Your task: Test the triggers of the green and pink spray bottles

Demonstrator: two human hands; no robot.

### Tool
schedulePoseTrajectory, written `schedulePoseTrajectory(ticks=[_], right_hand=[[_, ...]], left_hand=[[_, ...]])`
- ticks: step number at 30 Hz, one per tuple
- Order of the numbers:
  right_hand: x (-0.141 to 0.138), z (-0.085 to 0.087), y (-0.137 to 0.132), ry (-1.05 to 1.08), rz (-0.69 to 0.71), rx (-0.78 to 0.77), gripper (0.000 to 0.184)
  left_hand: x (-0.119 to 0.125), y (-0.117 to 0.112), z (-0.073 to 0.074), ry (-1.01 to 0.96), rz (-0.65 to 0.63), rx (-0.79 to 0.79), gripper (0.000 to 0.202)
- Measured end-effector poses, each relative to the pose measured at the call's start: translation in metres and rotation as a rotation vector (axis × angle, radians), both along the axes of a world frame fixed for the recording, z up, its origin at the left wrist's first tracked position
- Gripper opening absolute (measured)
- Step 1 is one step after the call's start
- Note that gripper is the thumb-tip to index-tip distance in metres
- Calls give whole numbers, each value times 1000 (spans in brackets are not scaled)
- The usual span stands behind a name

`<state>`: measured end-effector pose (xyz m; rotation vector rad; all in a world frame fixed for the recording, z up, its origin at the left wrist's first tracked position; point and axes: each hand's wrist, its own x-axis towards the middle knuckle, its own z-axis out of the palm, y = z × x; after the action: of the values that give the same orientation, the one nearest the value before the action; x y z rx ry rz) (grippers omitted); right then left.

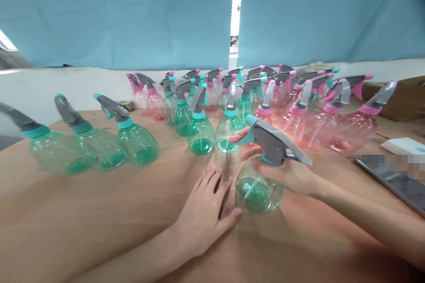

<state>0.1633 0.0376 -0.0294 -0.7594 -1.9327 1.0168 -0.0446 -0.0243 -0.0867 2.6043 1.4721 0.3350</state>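
My right hand (286, 172) is wrapped around the neck of a green spray bottle (259, 192) with a grey trigger head, which stands on the wooden table (83, 212) in front of me. My left hand (206, 212) lies flat on the table just left of that bottle, fingers stretched out, thumb close to the bottle's base. Nothing is in the left hand.
Three green spray bottles (136, 141) stand in a row at the left. Several more green ones (200, 132) and pink ones (332, 128) crowd the middle and right back. A phone (392, 181) and a white box (403, 146) lie at the right edge. Blue curtains hang behind.
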Motion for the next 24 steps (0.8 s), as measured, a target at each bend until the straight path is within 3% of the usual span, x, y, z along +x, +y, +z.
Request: schedulePoseTrajectory(ticks=[11, 24], right_hand=[[0, 5, 3, -2, 35, 5, 38], [-2, 8, 3, 34, 17, 25, 46]], left_hand=[[1, 0, 1, -9, 10, -20, 60], [0, 0, 0, -3, 6, 2, 58]])
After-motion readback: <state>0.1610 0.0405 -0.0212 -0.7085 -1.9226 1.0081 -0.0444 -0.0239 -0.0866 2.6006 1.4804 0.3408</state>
